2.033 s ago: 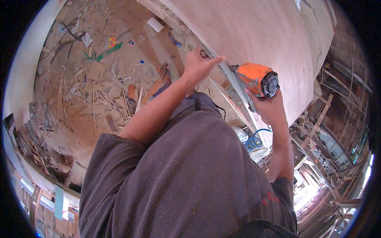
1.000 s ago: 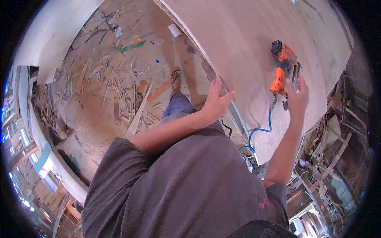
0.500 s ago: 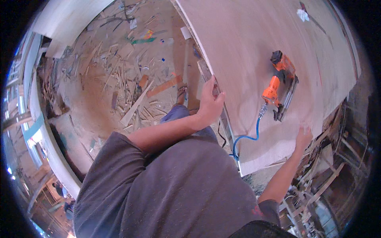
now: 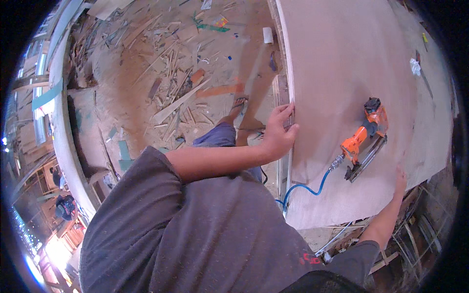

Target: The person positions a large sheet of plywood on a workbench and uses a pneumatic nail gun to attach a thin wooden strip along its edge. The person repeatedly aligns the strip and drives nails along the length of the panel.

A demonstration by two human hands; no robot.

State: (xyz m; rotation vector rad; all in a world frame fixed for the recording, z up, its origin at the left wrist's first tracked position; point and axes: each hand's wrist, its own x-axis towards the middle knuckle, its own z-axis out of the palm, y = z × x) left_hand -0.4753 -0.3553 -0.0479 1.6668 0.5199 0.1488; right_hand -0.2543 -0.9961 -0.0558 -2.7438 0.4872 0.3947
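A broad, pale plywood sheet (image 4: 332, 63) stretches before me, its long left edge running away from my body. My left hand (image 4: 281, 133) is closed on that edge, fingertips along the rim and thumb by the top face. Near the sheet's front right edge, my right hand (image 4: 400, 181) rests with fingers stretched over the surface; they show only in part. Between my hands, an orange and black air stapler (image 4: 355, 142) lies on the sheet, apart from both. Its blue air hose (image 4: 312, 191) curves down over the front left corner.
Wood offcuts (image 4: 171, 105) litter the dirt floor on the left. A white scrap (image 4: 415, 67) lies on the sheet's far right. At far left stands a long pale board (image 4: 66, 141), with a person (image 4: 65, 207) behind it. Timber pieces (image 4: 430, 229) are stacked below right.
The view has shifted, so the sheet and stapler appear further right and the stapler lower. My left hand stays at the left edge, my right near the front right edge.
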